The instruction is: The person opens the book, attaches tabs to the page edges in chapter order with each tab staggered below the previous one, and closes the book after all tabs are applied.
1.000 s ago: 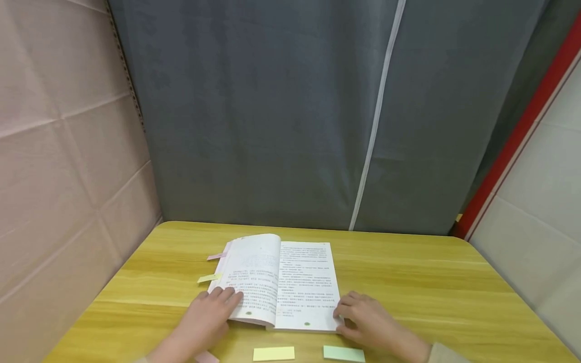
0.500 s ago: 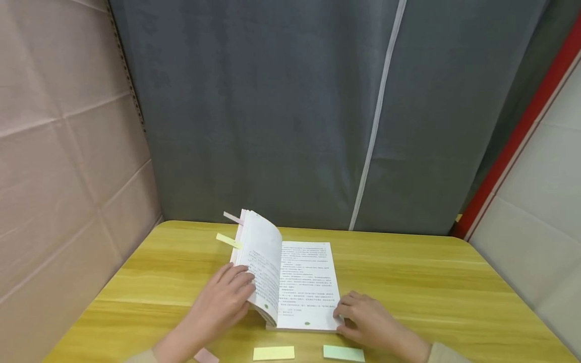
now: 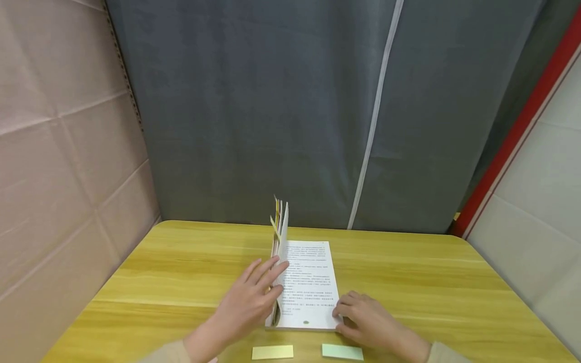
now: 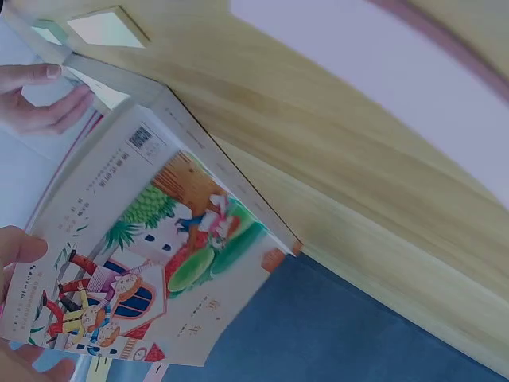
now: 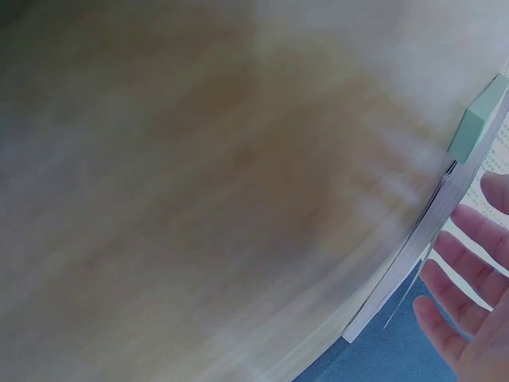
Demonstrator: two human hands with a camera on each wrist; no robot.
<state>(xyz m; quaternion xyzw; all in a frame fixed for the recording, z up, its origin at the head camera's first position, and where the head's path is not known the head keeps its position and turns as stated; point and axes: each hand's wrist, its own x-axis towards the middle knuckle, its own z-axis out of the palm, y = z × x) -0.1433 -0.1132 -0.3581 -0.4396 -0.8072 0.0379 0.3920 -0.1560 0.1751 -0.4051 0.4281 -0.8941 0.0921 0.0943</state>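
A paperback book (image 3: 313,282) lies on the table, its right-hand page flat and its front cover with a stack of pages standing nearly upright. My left hand (image 3: 251,297) holds that raised part. In the left wrist view the thumb (image 4: 22,247) presses on the illustrated cover (image 4: 159,247), with fingertips past its edge. Yellow and pink sticky tabs (image 4: 97,369) stick out from the pages. My right hand (image 3: 363,317) rests at the lower right edge of the flat page; the right wrist view shows its fingers (image 5: 469,263) fairly straight beside the page edges.
A yellow sticky-note pad (image 3: 272,352) and a green one (image 3: 342,351) lie in front of the book. A scrap of pink (image 3: 213,360) shows by the left forearm. The wooden table (image 3: 408,272) ends at a grey curtain (image 3: 272,111).
My left hand has lifted the cover and left-hand pages from lying at the left to nearly upright, moving right and up. My right hand has stayed in place.
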